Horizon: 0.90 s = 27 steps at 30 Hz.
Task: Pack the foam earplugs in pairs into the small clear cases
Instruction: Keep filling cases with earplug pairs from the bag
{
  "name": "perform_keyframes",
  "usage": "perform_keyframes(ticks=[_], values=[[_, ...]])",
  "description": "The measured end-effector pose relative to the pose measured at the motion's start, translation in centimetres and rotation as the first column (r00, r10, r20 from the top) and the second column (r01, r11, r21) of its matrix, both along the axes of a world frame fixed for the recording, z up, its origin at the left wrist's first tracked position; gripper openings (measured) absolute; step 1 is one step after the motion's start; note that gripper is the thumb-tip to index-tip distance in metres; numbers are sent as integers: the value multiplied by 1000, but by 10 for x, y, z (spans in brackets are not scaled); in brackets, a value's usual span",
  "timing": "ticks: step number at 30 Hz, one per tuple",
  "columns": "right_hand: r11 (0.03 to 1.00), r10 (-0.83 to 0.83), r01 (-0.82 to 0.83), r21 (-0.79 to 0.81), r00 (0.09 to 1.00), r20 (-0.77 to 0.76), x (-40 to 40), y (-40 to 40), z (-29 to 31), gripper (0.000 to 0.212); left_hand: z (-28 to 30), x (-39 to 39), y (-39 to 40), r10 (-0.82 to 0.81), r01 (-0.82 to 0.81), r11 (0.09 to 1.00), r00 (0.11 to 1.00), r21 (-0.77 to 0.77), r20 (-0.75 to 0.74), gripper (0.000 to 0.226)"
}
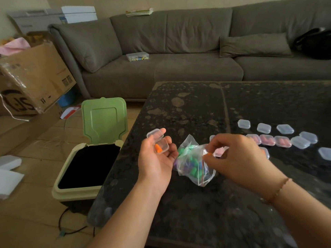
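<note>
My left hand (157,158) lies palm up over the near left part of the bench (197,108), its grip cupped around an open clear case (160,143) whose lid stands hinged up on the far side; one orange earplug (157,148) lies inside, long axis running roughly away from me, rounded tip toward the far end. My right hand (238,156) hovers just right of it, thumb and forefinger pinched together on a second orange earplug (208,154) at the mouth of a clear zip bag (193,163) of green, blue and purple plugs, which rests on the bench between my hands. Beyond my right hand runs a row of shut cases holding pink plugs (266,140), with empty shut cases (264,128) behind and to the right. The bench is dark speckled stone with a seam across it. To its left on the tiled floor stands a bin (80,176) with its green lid (103,119) up, further a cardboard box (34,76), and a grey sofa (179,51) along the wall.
</note>
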State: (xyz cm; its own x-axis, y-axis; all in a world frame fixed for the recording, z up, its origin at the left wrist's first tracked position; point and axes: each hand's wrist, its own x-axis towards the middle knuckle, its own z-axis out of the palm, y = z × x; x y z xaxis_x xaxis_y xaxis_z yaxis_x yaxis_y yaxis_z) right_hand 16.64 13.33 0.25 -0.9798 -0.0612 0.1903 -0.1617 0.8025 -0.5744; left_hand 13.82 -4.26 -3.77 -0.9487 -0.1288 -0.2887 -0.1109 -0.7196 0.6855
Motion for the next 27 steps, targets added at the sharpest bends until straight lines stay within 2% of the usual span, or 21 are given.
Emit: perform_keyframes(ticks=[3,6,9,12,16,19,22,24,27], values=[[985,-47,29,-173,994,-102,1,11,9,15,4,4,5,-46,47,999,998,15,-52,26],[928,-20,-25,-371,993,-118,4,7,14,19,8,14,14,-129,128,992,988,-23,-88,21],[891,56,-122,-437,985,-162,11,-8,16,24,8,21,22,-183,168,980,970,-105,-158,25],[859,74,-151,-489,982,-173,16,-21,12,22,6,24,25,-222,177,963,949,-206,-222,30],[915,59,-146,-377,971,-233,16,-27,4,16,8,29,29,-284,213,940,921,-266,-268,30],[919,51,-149,-364,962,-267,14,-25,3,14,7,31,30,-310,224,929,905,-293,-291,41],[963,46,-131,-236,941,-335,11,-22,2,9,7,32,31,-359,263,914,879,-308,-313,41],[978,52,-123,-168,925,-377,10,-21,1,8,8,33,30,-383,300,912,866,-278,-321,39],[980,56,-125,-155,921,-385,11,-17,2,9,11,32,27,-383,349,923,874,-163,-299,47]])
